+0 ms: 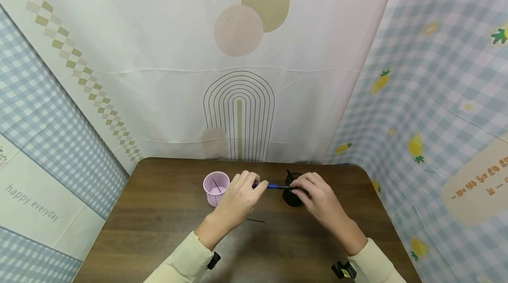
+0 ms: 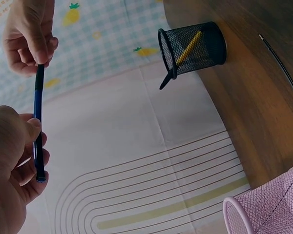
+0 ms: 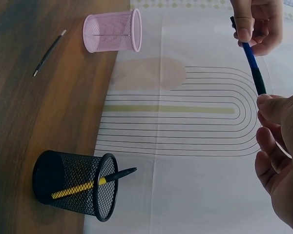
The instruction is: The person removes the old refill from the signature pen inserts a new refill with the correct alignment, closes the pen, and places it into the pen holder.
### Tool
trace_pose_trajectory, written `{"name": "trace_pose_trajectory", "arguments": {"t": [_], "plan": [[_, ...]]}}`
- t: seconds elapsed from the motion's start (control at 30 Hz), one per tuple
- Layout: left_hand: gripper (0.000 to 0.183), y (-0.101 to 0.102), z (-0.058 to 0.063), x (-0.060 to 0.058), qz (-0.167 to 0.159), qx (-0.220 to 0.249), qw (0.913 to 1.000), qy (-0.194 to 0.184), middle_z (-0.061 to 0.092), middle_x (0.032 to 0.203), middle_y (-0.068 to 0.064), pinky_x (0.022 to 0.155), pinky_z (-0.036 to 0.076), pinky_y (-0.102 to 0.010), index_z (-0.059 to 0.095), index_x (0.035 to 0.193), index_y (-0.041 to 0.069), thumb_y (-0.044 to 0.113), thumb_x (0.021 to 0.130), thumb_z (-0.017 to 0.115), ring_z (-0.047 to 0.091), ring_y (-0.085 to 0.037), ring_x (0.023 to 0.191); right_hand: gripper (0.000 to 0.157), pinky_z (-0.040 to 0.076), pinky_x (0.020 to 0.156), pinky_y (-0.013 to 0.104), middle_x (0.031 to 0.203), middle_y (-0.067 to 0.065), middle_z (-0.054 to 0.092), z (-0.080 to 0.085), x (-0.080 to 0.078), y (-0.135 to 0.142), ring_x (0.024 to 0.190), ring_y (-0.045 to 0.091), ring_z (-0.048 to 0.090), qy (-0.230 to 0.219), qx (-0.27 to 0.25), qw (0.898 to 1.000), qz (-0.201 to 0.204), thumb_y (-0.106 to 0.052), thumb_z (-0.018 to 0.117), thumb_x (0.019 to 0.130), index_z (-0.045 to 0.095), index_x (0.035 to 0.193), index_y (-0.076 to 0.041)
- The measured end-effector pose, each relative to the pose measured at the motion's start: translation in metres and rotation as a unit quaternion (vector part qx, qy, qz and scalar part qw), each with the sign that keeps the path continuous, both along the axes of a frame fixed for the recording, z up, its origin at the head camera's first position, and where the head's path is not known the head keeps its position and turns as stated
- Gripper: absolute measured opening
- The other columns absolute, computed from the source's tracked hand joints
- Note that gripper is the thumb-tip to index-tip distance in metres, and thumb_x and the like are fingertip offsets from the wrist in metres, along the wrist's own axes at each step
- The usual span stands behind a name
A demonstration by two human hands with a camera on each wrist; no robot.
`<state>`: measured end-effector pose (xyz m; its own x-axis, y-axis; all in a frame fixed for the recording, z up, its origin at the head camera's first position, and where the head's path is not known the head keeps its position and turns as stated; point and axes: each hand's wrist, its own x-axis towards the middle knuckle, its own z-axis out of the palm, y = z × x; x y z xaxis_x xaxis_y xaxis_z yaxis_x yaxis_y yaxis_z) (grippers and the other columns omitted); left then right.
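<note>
A blue pen (image 1: 273,186) with a black grip section is held level between both hands, raised above the table. My left hand (image 1: 243,195) pinches its blue barrel between thumb and fingers; the dark rear end pokes out past them in the left wrist view. At the black end, my right hand (image 1: 317,192) pinches with thumb and fingertips, which hide the tip. Below the right hand stands a black mesh pen cup (image 3: 73,183) holding a yellow and black pen (image 3: 88,186). A pink mesh pen cup (image 1: 212,186) is beside the left hand, with a thin dark refill (image 3: 112,35) inside.
On the brown wooden table (image 1: 166,212) lies another thin pen refill (image 3: 50,52), in front of the two cups and partly under the left hand in the head view. A patterned white cloth (image 1: 178,111) hangs behind the table, and blue checked cloth (image 1: 397,142) hangs at the right.
</note>
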<state>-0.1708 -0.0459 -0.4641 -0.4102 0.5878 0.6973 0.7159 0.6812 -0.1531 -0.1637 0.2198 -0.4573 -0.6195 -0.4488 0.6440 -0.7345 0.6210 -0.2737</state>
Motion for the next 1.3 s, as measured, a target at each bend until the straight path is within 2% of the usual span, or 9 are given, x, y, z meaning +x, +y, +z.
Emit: {"name": "trace_pose_trajectory", "arguments": {"t": [0.23,0.43,0.63,0.87,1.0,1.1,1.2,1.3], "plan": [[0.022,0.0000,0.0009,0.0006,-0.004,-0.002,0.9999,-0.012,0.059,0.096,-0.005,0.065,0.042,-0.030,0.068,0.110,0.011,0.001,0.090,0.066,0.053,-0.021,0.083,0.019,0.043,0.079,0.015,0.102,-0.002,0.071,0.0011,0.0003,0.0003,0.091,0.015,0.060,-0.003,-0.001,1.000,0.001,-0.004,0.079,0.086,0.075,0.103,-0.013],[0.022,-0.0001,-0.0005,-0.0003,-0.010,0.002,0.9999,0.005,0.059,0.094,-0.005,0.064,0.042,-0.030,0.069,0.108,0.010,0.001,0.089,0.067,0.052,-0.020,0.081,0.018,0.042,0.078,0.014,0.100,-0.004,0.071,-0.0007,-0.0010,0.0001,0.089,0.013,0.059,-0.004,0.006,1.000,-0.001,-0.005,0.078,0.088,0.075,0.104,-0.013],[0.021,-0.0006,-0.0019,0.0001,-0.010,0.001,0.9999,0.003,0.059,0.094,-0.005,0.064,0.041,-0.030,0.069,0.108,0.010,0.001,0.090,0.064,0.052,-0.021,0.081,0.021,0.049,0.074,0.022,0.100,-0.006,0.071,-0.0053,-0.0017,0.0002,0.089,0.011,0.060,-0.005,0.013,1.000,0.000,-0.003,0.077,0.088,0.074,0.106,-0.014],[0.025,-0.0014,-0.0028,-0.0007,-0.011,0.008,0.9999,-0.001,0.059,0.094,-0.006,0.064,0.041,-0.030,0.068,0.108,0.010,-0.001,0.085,0.071,0.052,-0.021,0.081,0.028,0.048,0.068,0.023,0.108,-0.005,0.070,-0.0052,-0.0001,0.0015,0.088,0.008,0.057,-0.019,0.018,1.000,-0.004,-0.004,0.079,0.087,0.073,0.114,-0.010],[0.027,-0.0015,-0.0033,-0.0020,-0.011,0.013,0.9999,-0.001,0.059,0.094,-0.006,0.063,0.039,-0.029,0.068,0.107,0.010,-0.002,0.083,0.074,0.052,-0.020,0.081,0.031,0.049,0.071,0.025,0.112,-0.003,0.069,-0.0020,-0.0001,0.0030,0.094,0.011,0.059,-0.019,0.021,1.000,-0.001,-0.004,0.081,0.085,0.072,0.115,-0.010],[0.030,-0.0019,-0.0032,-0.0020,-0.010,0.011,0.9999,-0.003,0.059,0.094,-0.006,0.063,0.039,-0.029,0.068,0.107,0.010,-0.002,0.081,0.076,0.052,-0.020,0.081,0.024,0.051,0.075,0.028,0.112,-0.003,0.069,0.0003,-0.0002,0.0040,0.098,0.014,0.060,-0.012,0.025,1.000,0.002,-0.012,0.079,0.089,0.072,0.112,-0.012],[0.031,-0.0017,-0.0027,-0.0016,-0.009,0.010,0.9999,-0.003,0.059,0.094,-0.006,0.063,0.039,-0.029,0.068,0.107,0.011,-0.002,0.080,0.076,0.052,-0.020,0.081,0.016,0.051,0.077,0.028,0.110,-0.002,0.069,0.0013,-0.0010,0.0042,0.098,0.014,0.060,-0.005,0.027,1.000,0.007,-0.023,0.072,0.096,0.072,0.109,-0.013],[0.031,-0.0013,-0.0014,-0.0009,-0.008,0.008,0.9999,-0.005,0.059,0.094,-0.005,0.063,0.040,-0.029,0.068,0.107,0.011,-0.003,0.080,0.075,0.052,-0.020,0.081,0.013,0.050,0.077,0.025,0.107,-0.003,0.069,0.0014,-0.0018,0.0037,0.095,0.014,0.060,0.003,0.024,1.000,0.013,-0.021,0.074,0.095,0.072,0.106,-0.014]]}}
